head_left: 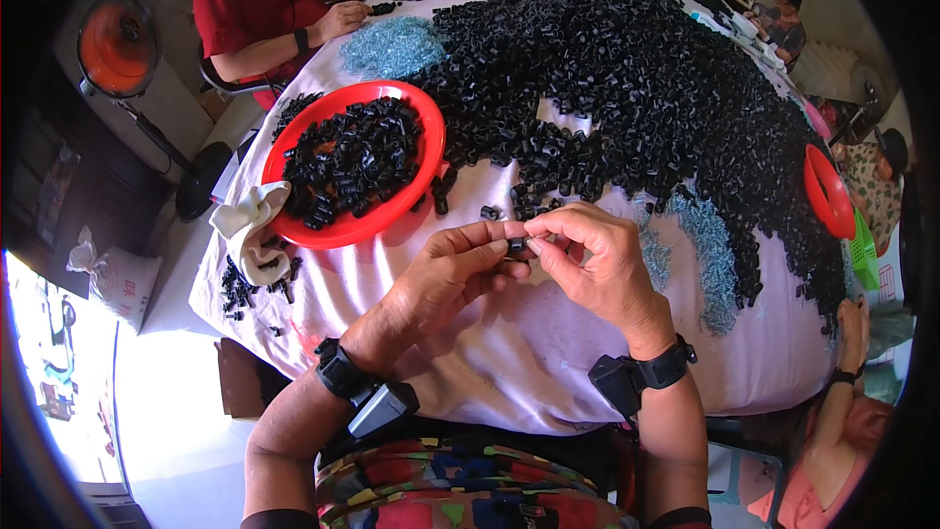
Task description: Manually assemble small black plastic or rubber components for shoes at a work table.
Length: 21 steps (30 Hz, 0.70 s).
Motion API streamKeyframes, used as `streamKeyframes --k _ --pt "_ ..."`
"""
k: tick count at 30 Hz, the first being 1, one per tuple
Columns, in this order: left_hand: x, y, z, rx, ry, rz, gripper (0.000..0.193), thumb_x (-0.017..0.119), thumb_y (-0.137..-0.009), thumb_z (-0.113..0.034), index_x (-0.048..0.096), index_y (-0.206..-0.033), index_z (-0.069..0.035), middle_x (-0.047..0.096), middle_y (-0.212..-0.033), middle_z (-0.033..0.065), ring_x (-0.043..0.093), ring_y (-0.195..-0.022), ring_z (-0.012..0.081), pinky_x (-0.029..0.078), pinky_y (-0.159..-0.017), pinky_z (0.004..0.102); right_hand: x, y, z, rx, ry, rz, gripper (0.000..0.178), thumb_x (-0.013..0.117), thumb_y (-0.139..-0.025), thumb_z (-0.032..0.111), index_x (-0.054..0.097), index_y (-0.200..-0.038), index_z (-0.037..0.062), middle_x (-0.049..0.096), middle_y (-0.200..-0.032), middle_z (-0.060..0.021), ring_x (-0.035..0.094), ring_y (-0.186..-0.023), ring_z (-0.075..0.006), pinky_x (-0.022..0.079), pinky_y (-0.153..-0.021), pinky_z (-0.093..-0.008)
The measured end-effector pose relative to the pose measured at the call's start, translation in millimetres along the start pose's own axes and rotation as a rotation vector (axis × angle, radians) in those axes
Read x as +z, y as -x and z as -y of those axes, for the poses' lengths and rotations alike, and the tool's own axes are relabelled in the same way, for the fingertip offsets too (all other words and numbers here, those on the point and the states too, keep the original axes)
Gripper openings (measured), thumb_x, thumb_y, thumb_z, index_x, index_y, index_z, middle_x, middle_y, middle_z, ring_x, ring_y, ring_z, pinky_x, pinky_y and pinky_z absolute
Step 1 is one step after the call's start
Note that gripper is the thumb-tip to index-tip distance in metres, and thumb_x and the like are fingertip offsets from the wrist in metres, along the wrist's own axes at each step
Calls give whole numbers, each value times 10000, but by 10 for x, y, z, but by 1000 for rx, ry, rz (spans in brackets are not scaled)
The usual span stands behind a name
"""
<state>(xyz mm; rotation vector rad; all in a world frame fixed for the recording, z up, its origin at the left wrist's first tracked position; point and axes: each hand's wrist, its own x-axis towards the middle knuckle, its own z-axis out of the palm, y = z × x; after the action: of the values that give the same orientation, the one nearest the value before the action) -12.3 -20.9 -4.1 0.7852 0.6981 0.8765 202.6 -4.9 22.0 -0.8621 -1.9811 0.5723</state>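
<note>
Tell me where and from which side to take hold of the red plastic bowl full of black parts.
Grip the red bowl by its near rim, coming from the person's side, probably with the left hand, which is closest. That stretch of rim shows bare, while a white cloth drapes over the left edge and the heap of black parts crowds the far right side.

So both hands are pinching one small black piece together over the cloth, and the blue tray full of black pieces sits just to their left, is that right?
Not quite: the tray is red, not blue, as the head view shows. The rest holds: the left hand and right hand pinch one small black piece between their fingertips over the cloth, and the tray full of black pieces sits to their left.
</note>
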Motion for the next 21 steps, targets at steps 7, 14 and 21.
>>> streamKeyframes --k 7,14,21 --pt "-24 -16 7 15 20 -33 312 585 -1077 -198 625 -1314 2 738 -1141 79 700 -949 121 553 -815 238 6 12 -23 -24 -9 -20 99 745 -892 -12 728 -985 20 688 -818 -54 618 -626 -112 485 -535 -258" --pt "42 19 -71 22 35 -67 261 604 -1063 -168 630 -1293 -48 735 -1125 77 678 -890 99 557 -800 229 7 11 2 -6 -21 -35 85 758 -906 14 730 -986 22 680 -798 -48 589 -604 -102 463 -529 -255" --pt "-3 0 -31 36 74 -10 371 615 -1051 -138 576 -1402 -22 725 -1136 62 663 -915 97 549 -819 231 18 11 -29 -21 -20 -32 82 756 -910 17 730 -988 19 679 -796 -48 576 -593 -97 454 -525 -258"
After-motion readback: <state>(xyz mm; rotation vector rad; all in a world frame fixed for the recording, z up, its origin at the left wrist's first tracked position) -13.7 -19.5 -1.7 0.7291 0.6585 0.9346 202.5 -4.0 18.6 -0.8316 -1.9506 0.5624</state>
